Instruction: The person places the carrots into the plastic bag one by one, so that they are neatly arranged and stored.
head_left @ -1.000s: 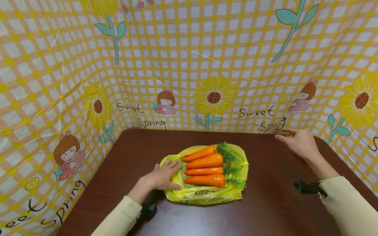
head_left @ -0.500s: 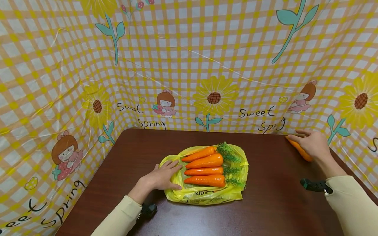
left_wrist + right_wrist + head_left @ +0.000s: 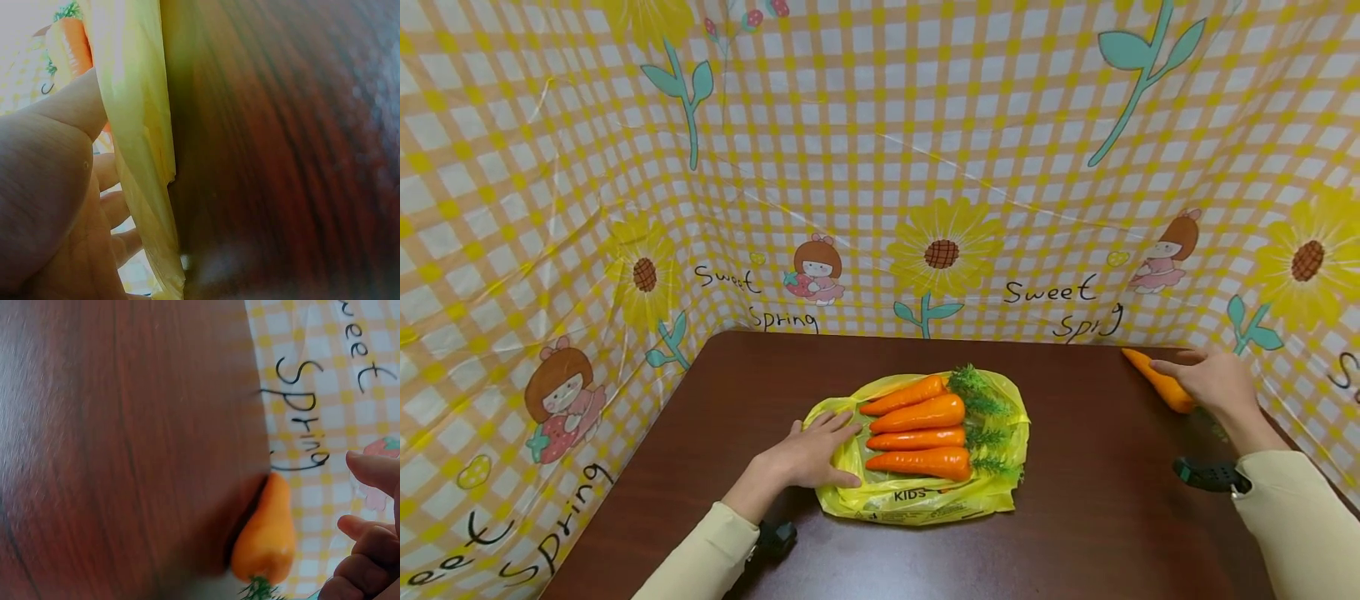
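Observation:
Several orange carrots point(image 3: 917, 412) with green leafy tops point(image 3: 988, 437) lie side by side on a yellow plastic bag point(image 3: 917, 508) spread flat on the table. My left hand point(image 3: 812, 450) rests with spread fingers on the bag's left end, beside the carrot tips. In the left wrist view, the yellow plastic point(image 3: 137, 144) runs along the fingers. A lone carrot point(image 3: 1163, 385) lies at the table's far right. Over and beside it is my right hand point(image 3: 1217, 383). In the right wrist view, that carrot point(image 3: 265, 544) is apart from the fingers, which hold nothing.
The dark brown wooden table point(image 3: 1075, 517) ends at the back and sides against a yellow checked cloth point(image 3: 850, 167) with flowers and lettering. A black wrist device point(image 3: 1213, 477) is strapped to the right arm, another point(image 3: 775, 540) to the left.
My right hand has moved right and a little nearer, uncovering the lone carrot it had mostly hidden. The left hand and the bag keep their place.

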`<action>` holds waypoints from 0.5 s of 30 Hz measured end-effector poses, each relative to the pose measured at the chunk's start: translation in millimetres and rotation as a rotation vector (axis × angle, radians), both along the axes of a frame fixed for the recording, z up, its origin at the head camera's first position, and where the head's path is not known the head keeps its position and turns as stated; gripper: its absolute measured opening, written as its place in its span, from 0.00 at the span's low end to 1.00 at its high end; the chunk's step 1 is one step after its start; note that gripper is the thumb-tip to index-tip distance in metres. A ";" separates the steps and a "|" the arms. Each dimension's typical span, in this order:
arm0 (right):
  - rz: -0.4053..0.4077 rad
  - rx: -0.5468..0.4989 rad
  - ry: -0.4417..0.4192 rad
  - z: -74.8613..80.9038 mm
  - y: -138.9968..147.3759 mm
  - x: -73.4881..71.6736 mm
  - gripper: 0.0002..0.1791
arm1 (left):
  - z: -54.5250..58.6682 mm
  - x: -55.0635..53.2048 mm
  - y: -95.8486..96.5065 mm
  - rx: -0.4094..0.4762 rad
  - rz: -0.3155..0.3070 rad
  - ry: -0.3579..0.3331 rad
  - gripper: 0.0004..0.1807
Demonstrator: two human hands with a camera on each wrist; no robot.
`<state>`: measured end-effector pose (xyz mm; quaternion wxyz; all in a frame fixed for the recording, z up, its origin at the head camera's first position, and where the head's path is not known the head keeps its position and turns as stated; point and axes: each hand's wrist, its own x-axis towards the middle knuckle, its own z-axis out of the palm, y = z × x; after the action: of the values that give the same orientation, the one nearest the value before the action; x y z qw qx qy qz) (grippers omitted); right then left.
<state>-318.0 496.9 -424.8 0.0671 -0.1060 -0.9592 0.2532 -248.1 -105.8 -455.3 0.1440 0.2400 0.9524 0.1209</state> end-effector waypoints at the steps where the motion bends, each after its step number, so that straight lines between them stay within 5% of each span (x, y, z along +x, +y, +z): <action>1: 0.001 0.002 -0.013 -2.3 2.0 0.1 0.54 | -0.8 0.4 -0.1 0.000 0.001 -0.002 0.49; 15: 0.009 0.147 -0.061 -10.4 14.9 4.1 0.45 | -3.5 -2.2 -0.6 -0.005 0.002 0.005 0.49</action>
<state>-313.9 511.7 -435.3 0.0442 -0.1044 -0.9773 0.1792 -250.3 -106.4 -458.8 0.1420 0.2389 0.9534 0.1179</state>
